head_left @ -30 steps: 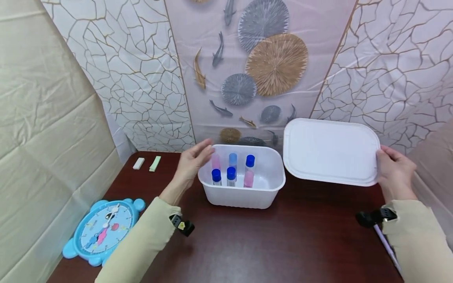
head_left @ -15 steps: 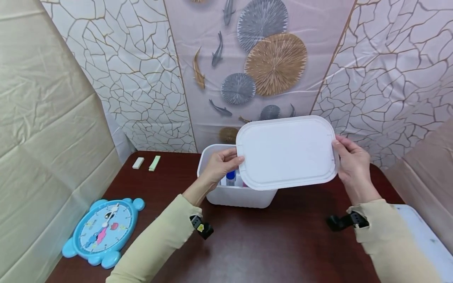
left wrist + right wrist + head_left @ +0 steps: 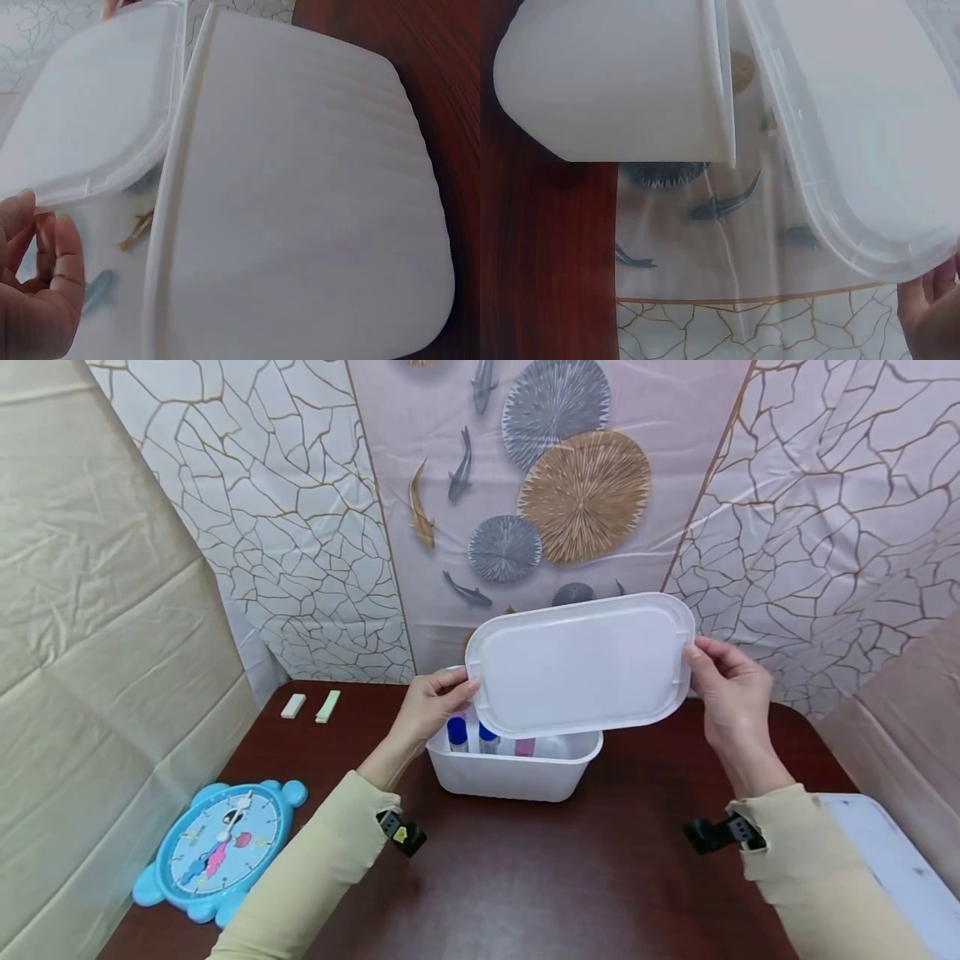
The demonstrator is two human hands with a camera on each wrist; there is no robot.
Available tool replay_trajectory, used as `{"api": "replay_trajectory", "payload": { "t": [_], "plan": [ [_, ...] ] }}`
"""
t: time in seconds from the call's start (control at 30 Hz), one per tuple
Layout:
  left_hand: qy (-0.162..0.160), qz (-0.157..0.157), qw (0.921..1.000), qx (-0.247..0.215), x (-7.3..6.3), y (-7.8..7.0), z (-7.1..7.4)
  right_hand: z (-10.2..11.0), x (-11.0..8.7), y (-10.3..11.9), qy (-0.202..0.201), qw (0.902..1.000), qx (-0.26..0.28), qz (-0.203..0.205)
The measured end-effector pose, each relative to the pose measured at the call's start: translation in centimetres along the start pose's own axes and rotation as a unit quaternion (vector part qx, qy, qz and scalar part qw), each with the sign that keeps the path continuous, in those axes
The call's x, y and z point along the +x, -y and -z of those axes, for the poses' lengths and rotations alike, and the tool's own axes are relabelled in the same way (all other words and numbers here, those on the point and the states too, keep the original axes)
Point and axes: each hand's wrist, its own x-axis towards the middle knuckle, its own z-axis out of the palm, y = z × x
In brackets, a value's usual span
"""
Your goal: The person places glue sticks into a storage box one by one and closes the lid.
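Note:
A white plastic lid [image 3: 585, 664] hangs tilted above a white tub [image 3: 517, 777] at the table's back. My left hand [image 3: 429, 706] pinches the lid's left end between thumb and fingers; that grip also shows in the left wrist view, where the hand [image 3: 41, 292] is at lower left. At the opposite end, my right hand [image 3: 737, 697] grips the edge, and its fingers [image 3: 915, 300] appear at the right wrist view's lower right. Inside the tub stand small clear bottles with blue caps [image 3: 457, 731] and something pink [image 3: 525, 747]. The lid hides the tub's back part.
On the left lies a blue toy clock [image 3: 225, 843]. Behind it are a white block [image 3: 293, 706] and a pale green strip [image 3: 327, 707]. A white board [image 3: 877, 843] lies at the right edge, partly under the right sleeve. A patterned cloth [image 3: 480, 485] hangs behind the table.
The right hand has brought the lid leftward over the tub. My left hand, formerly beside the tub and empty, took the lid's left end. Since then the lid has shifted slightly left and up.

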Motion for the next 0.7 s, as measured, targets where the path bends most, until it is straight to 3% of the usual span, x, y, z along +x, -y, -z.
{"api": "replay_trajectory", "payload": {
  "t": [0.17, 0.27, 0.37, 0.47, 0.7],
  "plan": [
    [-0.053, -0.011, 0.9984, -0.017, 0.1, 0.2, 0.3, -0.4, -0.5, -0.2, 0.008, 0.9968, -0.024, 0.076],
    [-0.08, -0.041, 0.9951, -0.04, 0.2, 0.3, 0.5, -0.5, -0.9, -0.3, 0.03, 0.9919, -0.022, 0.121],
    [-0.101, -0.081, 0.9894, -0.065, 0.3, 0.3, 0.7, -0.5, -1.2, -0.4, 0.065, 0.9885, 0.004, 0.136],
    [-0.124, -0.115, 0.9838, -0.058, 0.3, 0.5, 1.0, -0.5, -1.7, -0.8, 0.104, 0.9872, 0.031, 0.117],
    [-0.165, -0.139, 0.9751, -0.049, 0.3, 1.0, 1.6, -0.2, -2.3, -1.5, 0.178, 0.9813, 0.073, -0.008]
  ]
}}
